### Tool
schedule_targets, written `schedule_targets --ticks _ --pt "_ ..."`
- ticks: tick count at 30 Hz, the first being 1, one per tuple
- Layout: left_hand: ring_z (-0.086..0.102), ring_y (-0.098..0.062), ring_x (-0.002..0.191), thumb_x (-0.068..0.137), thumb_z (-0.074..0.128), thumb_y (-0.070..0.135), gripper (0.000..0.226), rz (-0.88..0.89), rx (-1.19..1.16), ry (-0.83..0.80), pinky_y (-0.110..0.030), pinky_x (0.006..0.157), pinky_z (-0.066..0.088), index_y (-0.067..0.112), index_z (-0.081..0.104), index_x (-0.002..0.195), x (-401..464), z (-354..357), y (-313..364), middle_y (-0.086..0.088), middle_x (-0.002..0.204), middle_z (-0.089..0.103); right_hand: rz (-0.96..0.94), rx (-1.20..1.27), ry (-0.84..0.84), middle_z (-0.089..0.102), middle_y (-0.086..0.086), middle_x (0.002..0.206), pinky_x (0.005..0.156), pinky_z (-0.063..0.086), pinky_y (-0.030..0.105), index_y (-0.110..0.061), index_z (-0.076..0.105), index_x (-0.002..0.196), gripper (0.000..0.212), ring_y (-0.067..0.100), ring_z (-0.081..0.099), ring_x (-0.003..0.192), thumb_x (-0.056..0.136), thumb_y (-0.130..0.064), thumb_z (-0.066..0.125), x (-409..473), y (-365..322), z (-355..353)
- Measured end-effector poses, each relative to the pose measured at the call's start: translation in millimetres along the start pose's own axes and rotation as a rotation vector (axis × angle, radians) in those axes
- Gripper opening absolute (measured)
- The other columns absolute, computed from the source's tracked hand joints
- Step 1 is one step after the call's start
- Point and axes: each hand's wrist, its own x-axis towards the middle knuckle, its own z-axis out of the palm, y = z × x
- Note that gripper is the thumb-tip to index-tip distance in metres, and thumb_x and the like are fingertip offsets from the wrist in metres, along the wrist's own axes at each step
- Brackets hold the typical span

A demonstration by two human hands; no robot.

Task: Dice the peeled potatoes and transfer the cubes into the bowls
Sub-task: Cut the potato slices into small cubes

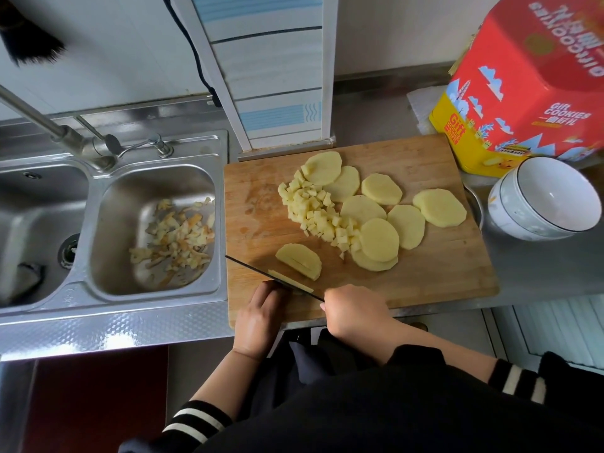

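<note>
A wooden cutting board (425,263) lies on a steel bench (539,266), just right of a double sink (108,299). The right hand (351,310) is at the board's near edge with its fingers curled round the handle of a knife (261,272), whose thin dark blade angles away to the left across the board. The left hand (261,313) rests on the near edge beside it, fingertips bent down onto a potato strip (291,280) lying against the blade; whether they pinch it or only press on it cannot be told. Just beyond the blade sits a partly cut potato slice (299,259). Farther back, a heap of potato cubes (315,215) lies mid-board, with round potato slices (379,238) spread beside and behind it. Stacked white bowls (536,204) stand just off the board's right edge, in front of a red and yellow cookie tin (523,86). Potato peelings (176,240) lie in the right sink basin.
</note>
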Motion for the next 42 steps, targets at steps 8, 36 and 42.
schedule_targets --ticks 8,36,42 --pt "0.054 -0.025 0.089 0.097 0.052 0.021 0.014 0.078 -0.012 0.051 -0.037 0.071 0.049 0.015 0.056 0.108 4.7 -26.3 11.8 -0.002 0.108 0.052 0.01 0.015 -0.012 0.052 0.001 0.075 0.053 0.032 0.028 -0.011 0.06 0.101 0.016 0.025 0.051 0.073 0.099 -0.017 0.045 -1.1 -1.3 -1.5" --pt "0.051 -0.017 0.09 0.098 0.056 0.018 0.02 -0.055 0.525 -1.358 -0.026 0.078 0.042 0.018 0.069 0.113 165.3 -67.2 50.1 0.007 0.091 0.056 -0.112 0.089 0.156 0.064 0.012 0.108 0.069 0.037 0.033 -0.007 0.056 0.109 0.02 0.035 0.062 0.099 0.092 -0.006 0.045 -15.6 0.0 15.6" --pt "0.055 -0.013 0.087 0.095 0.059 0.019 0.026 -0.151 0.457 -1.45 -0.025 0.079 0.047 0.021 0.065 0.12 171.9 -72.0 49.7 0.002 0.109 0.063 -0.123 0.085 0.143 0.065 0.012 0.106 0.07 0.038 0.033 -0.011 0.055 0.102 0.015 0.034 0.062 0.098 0.092 -0.005 0.045 -16.8 -0.9 14.0"
